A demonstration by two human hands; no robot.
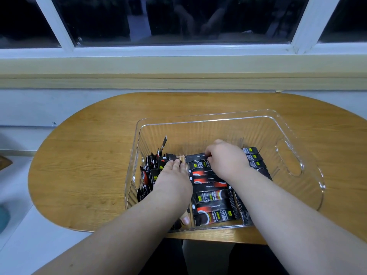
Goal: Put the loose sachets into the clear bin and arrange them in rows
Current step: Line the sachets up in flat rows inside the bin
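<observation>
A clear ribbed plastic bin stands on the wooden table. Inside it, black and red sachets lie flat in a row down the middle. A second row shows to the right, partly hidden by my right forearm. At the bin's left side a jumbled heap of sachets stands on edge. My left hand rests flat with straight fingers on that heap. My right hand has curled fingers pinching the far sachet of the middle row.
The oval wooden table stands against a wall under a window sill. The bin's handle cut-out is on its right side. The table's front edge lies just below the bin.
</observation>
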